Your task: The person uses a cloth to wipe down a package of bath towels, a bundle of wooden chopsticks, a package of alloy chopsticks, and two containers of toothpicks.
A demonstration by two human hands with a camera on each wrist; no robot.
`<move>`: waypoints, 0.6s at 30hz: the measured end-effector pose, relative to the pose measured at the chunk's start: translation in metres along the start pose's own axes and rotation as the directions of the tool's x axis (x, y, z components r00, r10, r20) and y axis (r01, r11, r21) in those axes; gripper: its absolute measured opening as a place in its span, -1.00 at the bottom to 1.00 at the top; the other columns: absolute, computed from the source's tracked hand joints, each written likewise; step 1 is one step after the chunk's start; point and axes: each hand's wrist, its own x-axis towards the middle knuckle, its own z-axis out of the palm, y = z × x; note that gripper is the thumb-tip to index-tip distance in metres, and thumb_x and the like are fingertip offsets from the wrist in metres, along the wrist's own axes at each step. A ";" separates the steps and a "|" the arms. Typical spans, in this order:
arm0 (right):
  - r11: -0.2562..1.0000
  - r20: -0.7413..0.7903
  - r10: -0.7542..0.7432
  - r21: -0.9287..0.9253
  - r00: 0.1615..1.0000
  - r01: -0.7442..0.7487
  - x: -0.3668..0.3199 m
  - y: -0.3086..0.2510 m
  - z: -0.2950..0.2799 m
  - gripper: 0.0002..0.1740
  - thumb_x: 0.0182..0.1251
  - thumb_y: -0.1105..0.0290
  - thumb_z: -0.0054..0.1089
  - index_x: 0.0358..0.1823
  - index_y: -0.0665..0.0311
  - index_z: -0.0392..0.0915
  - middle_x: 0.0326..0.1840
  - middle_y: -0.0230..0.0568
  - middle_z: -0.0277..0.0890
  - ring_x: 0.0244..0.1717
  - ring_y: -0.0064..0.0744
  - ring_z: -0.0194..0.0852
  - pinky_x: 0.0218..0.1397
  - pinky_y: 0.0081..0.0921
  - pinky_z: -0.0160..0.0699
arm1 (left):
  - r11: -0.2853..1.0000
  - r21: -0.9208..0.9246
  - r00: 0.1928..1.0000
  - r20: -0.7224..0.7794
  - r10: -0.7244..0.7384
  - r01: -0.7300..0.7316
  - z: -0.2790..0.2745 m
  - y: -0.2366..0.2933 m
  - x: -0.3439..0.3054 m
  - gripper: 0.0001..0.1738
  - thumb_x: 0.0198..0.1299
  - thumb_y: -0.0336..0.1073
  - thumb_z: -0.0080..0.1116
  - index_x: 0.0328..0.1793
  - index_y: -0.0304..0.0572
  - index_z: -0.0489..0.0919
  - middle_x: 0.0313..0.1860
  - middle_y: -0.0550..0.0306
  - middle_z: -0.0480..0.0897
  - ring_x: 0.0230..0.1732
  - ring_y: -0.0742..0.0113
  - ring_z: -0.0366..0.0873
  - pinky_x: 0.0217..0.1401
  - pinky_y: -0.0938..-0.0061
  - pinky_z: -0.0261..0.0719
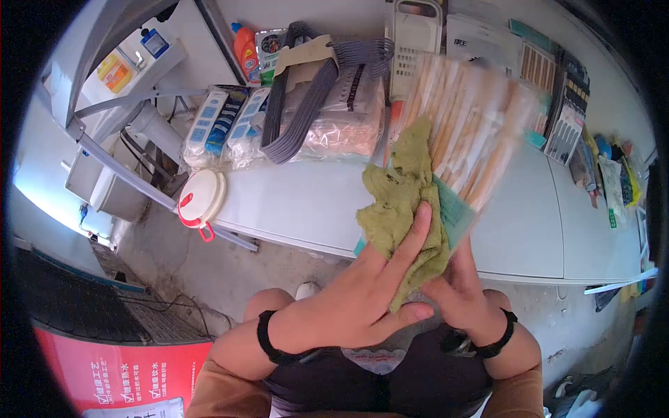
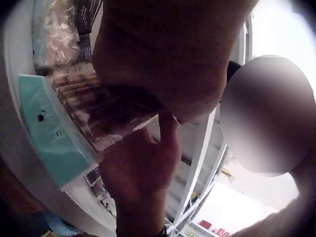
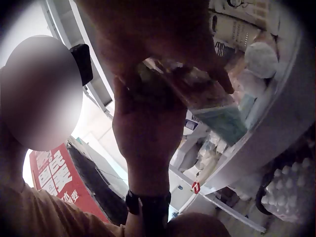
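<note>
Over the near edge of the white table, a clear pack of long wooden sticks [image 1: 470,118] is held tilted upward, its far end blurred. Its teal header card [image 1: 456,212] points toward the person. A crumpled olive-green cloth [image 1: 397,202] overlaps the pack's left side. My left hand [image 1: 362,299] holds this cloth against the pack, one finger stretched along it. My right hand [image 1: 460,296] grips the pack near the card end, partly hidden by the cloth. In the left wrist view, the right hand [image 2: 140,165] shows at the pack's edge.
Bundled grey hangers [image 1: 300,104] lie on bagged goods at the back of the table [image 1: 293,212]. A white lidded container [image 1: 202,197] with a red handle stands at the left corner. A grater [image 1: 414,42] and packaged utensils [image 1: 568,129] line the back and right.
</note>
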 end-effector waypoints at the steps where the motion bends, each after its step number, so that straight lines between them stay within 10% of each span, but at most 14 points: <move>1: 1.000 0.001 0.000 0.001 1.000 0.000 -0.001 0.001 -0.001 -0.08 0.25 0.47 0.19 0.49 0.38 -0.24 0.45 -0.07 -0.02 0.51 -0.23 -0.13 0.45 -0.31 0.03 | 0.999 -0.035 0.999 -0.016 0.032 -0.033 -0.002 -0.002 0.001 -0.03 0.28 -0.10 0.07 0.54 -0.47 -0.24 0.46 -0.54 -0.11 0.47 -0.49 -0.17 0.52 0.01 -0.24; 3: 0.974 0.127 0.033 -0.228 0.991 -0.003 -0.004 0.001 -0.002 0.01 0.20 0.52 0.23 0.51 0.32 -0.32 0.49 -0.11 -0.10 0.54 -0.17 -0.21 0.50 -0.26 -0.01 | 0.995 -0.067 0.997 -0.033 0.065 -0.067 -0.002 -0.006 0.000 -0.03 0.27 -0.11 0.07 0.53 -0.49 -0.26 0.47 -0.54 -0.13 0.48 -0.48 -0.19 0.53 0.02 -0.27; 6: 1.000 0.144 0.020 -0.006 0.989 -0.020 -0.002 0.002 0.008 0.05 0.17 0.56 0.26 0.52 0.24 -0.33 0.51 -0.14 -0.12 0.54 -0.16 -0.16 0.51 -0.21 0.02 | 0.985 -0.125 0.979 -0.178 0.096 -0.120 0.000 -0.007 -0.002 -0.05 0.24 -0.12 0.09 0.55 -0.41 -0.17 0.47 -0.48 -0.08 0.50 -0.43 -0.19 0.53 -0.06 -0.31; 10: 0.998 0.161 -0.002 -0.055 0.987 0.011 -0.013 0.016 -0.007 0.04 0.16 0.59 0.28 0.52 0.19 -0.29 0.51 -0.16 -0.11 0.50 -0.21 -0.06 0.49 -0.21 0.10 | 0.922 0.346 0.984 0.099 0.147 -0.172 -0.003 -0.002 -0.005 -0.09 0.09 -0.19 0.16 0.56 -0.14 0.03 0.43 -0.21 0.16 0.49 -0.30 -0.05 0.50 -0.21 -0.35; 12: 0.929 -0.019 -0.004 0.370 1.000 0.010 -0.011 0.012 -0.005 0.00 0.17 0.60 0.28 0.51 0.19 -0.24 0.47 -0.16 0.01 0.43 -0.26 0.12 0.43 -0.26 0.22 | 0.845 0.492 0.973 0.189 0.132 -0.210 -0.004 0.003 -0.004 -0.09 0.04 -0.22 0.18 0.56 -0.06 0.08 0.39 -0.12 0.24 0.48 -0.26 0.01 0.49 -0.24 -0.36; 18: 0.934 -0.105 0.075 0.355 0.992 -0.033 0.005 -0.004 -0.005 -0.10 0.18 0.63 0.26 0.45 0.25 -0.13 0.37 -0.13 0.19 0.34 -0.30 0.24 0.33 -0.31 0.32 | 0.884 0.425 0.966 -0.239 -0.100 0.197 -0.020 -0.013 0.002 -0.09 0.01 -0.40 0.15 0.55 -0.11 0.06 0.33 -0.19 0.28 0.34 -0.27 0.18 0.47 -0.19 -0.18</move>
